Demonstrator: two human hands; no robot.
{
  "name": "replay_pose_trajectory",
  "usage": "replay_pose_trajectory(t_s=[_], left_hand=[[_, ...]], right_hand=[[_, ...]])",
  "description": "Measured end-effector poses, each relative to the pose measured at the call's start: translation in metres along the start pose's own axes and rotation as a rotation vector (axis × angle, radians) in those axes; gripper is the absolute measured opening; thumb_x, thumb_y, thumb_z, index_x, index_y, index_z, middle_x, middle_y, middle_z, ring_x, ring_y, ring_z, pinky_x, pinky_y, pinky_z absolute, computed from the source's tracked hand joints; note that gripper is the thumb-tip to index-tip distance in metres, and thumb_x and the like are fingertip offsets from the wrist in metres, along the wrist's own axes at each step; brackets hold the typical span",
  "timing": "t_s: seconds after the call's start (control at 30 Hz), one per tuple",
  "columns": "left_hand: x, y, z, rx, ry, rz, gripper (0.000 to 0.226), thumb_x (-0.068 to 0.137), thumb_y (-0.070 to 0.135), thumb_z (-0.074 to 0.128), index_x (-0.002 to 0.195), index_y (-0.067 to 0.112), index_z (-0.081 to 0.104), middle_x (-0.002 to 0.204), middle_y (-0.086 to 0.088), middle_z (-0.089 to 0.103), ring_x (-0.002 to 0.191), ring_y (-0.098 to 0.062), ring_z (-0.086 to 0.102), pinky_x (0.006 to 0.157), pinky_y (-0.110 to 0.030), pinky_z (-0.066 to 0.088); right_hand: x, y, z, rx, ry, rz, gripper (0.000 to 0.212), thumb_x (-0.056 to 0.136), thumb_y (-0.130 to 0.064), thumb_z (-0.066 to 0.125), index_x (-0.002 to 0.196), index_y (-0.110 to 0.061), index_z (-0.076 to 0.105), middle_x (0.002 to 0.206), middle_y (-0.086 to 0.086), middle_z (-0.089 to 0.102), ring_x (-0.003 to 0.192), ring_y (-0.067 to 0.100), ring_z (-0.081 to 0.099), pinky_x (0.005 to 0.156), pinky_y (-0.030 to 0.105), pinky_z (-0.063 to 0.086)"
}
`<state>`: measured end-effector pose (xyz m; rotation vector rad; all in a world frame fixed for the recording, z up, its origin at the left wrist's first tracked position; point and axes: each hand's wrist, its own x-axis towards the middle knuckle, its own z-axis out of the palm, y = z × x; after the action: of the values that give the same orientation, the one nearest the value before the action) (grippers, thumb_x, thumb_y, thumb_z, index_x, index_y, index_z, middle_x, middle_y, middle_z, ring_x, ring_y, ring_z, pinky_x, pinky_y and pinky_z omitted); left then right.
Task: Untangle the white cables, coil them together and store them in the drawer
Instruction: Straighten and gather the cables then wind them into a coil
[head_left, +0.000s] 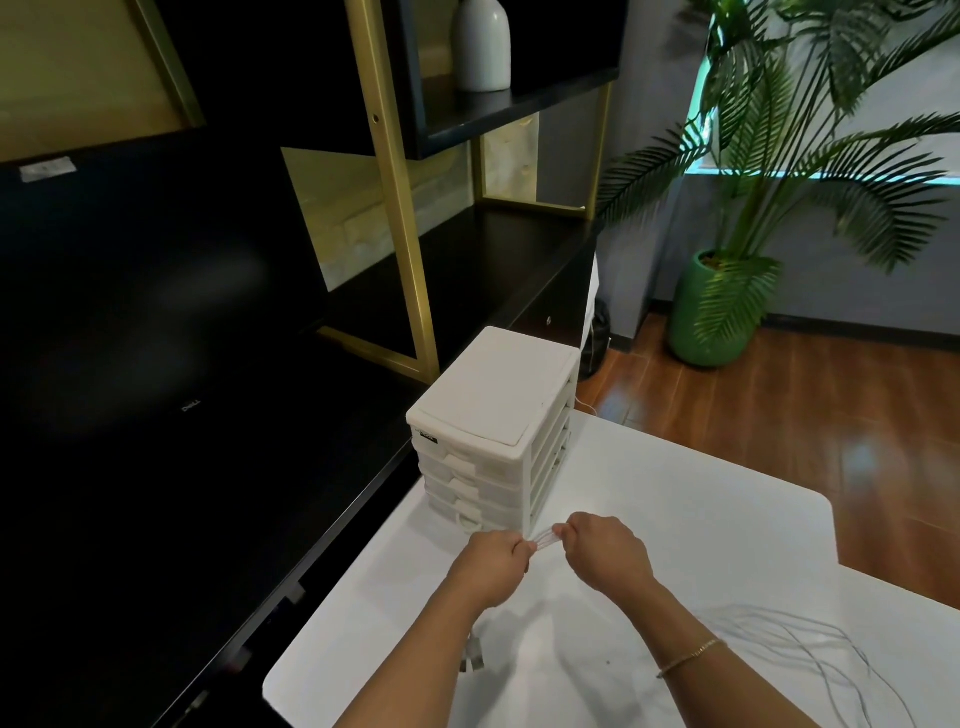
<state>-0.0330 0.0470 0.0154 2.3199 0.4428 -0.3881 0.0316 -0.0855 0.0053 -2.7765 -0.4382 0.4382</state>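
Both hands hold a bundle of thin white cables (543, 543) stretched tight between them, just in front of the white drawer unit (493, 410). My left hand (491, 569) grips one side of the bundle in a fist. My right hand (605, 548) grips the other side. The cables trail from under my right forearm and spread in loose strands (810, 639) across the white table (675, 493) to the right. Cable plug ends (472, 660) hang below my left wrist. All the unit's drawers look closed.
A dark Dell monitor (156, 338) fills the left side on a black desk with a gold-framed shelf (400, 208). A white vase (480, 44) stands on the shelf. A potted palm (711, 312) stands on the wooden floor beyond the table's far right edge.
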Motion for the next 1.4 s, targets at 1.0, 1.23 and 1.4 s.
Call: replay_pose_trajectory(t_s=[1.0,1.23,1.4], left_hand=[[-0.001,-0.005,0.0,-0.095,-0.009,0.021,0.022,0.098,0.031,0.04,0.092,0.025,0.06,0.091,0.002,0.055,0.078,-0.015,0.047,0.063,-0.024,0.037],[-0.001,-0.008,0.0,-0.014,0.033,-0.01,0.025,0.098,0.036,0.039,0.085,0.025,0.057,0.081,0.004,0.05,0.072,-0.016,0.045,0.062,-0.027,0.035],[-0.001,-0.012,0.002,0.013,0.024,-0.038,0.027,0.099,0.037,0.038,0.083,0.024,0.056,0.079,0.004,0.049,0.072,-0.016,0.046,0.059,-0.026,0.033]], right_hand=[[0.007,0.007,-0.005,0.131,-0.057,0.014,0.03,0.096,-0.04,0.042,0.082,-0.022,0.061,0.077,-0.004,0.056,0.075,0.015,0.054,0.064,0.026,0.041],[0.006,0.013,-0.014,0.221,-0.166,-0.104,0.029,0.094,-0.041,0.048,0.073,-0.024,0.061,0.07,-0.009,0.054,0.065,0.006,0.047,0.057,0.018,0.035],[0.004,0.016,-0.015,0.203,-0.248,-0.167,0.03,0.096,-0.034,0.047,0.097,-0.013,0.069,0.075,-0.006,0.053,0.073,0.011,0.047,0.059,0.017,0.033]])
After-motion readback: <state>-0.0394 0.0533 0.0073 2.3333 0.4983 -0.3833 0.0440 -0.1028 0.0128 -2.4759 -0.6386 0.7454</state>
